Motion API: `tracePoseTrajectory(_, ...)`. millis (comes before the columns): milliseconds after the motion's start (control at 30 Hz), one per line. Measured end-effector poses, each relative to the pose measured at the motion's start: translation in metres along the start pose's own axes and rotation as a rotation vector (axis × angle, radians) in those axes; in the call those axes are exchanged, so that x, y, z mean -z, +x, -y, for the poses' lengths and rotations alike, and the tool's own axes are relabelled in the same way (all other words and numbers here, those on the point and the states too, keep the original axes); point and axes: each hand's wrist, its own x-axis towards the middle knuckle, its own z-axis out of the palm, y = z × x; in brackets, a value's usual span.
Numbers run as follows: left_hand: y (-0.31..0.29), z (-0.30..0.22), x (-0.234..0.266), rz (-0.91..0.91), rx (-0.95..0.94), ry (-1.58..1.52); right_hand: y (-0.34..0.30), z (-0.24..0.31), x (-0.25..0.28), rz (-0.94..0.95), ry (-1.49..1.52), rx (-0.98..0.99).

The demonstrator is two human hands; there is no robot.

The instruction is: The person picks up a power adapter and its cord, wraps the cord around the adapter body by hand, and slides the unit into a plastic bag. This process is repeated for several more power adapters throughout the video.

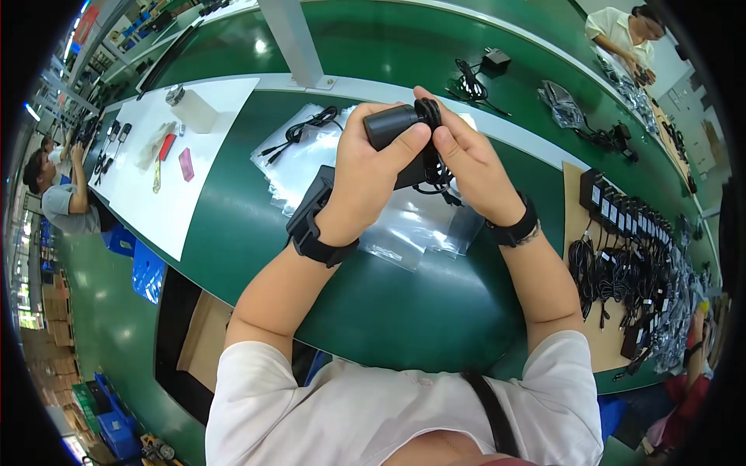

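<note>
Both hands are raised over the green table around a black power adapter (388, 126) with a coiled cable. My left hand (365, 167) wraps the adapter's body, thumb on top. My right hand (475, 165) pinches the bundled black cable (427, 114) beside it, with the loose cable end hanging below. Part of the adapter is hidden by my fingers. Under my hands lie clear plastic bags (400, 242) in a loose pile. A black coiled cable (312, 124) rests on the bags left of my hands.
Several adapters with cables (622, 217) stand in rows on cardboard at right, beside bagged ones. At left, a white sheet (206, 155) holds a bottle (190, 109), a red tool (166, 147) and a pink block (186, 165). A metal post (291, 39) rises ahead. Other people work nearby.
</note>
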Motion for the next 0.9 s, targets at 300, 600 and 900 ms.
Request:
tracePoseTrajectory(300, -0.001, -0.002, 0.015, 0.015, -0.098, 0.286, -0.013, -0.007, -0.010, 0.101, -0.668, 0.134)
tracePoseTrajectory(600, -0.005, -0.014, 0.021, -0.027, -0.947, 0.600, -0.010, 0.008, -0.005, -0.091, 0.503, -0.553)
tracePoseTrajectory(900, -0.003, -0.001, 0.003, -0.093, -0.116, -0.033, -0.008, -0.001, -0.010, -0.254, 0.097, -0.299)
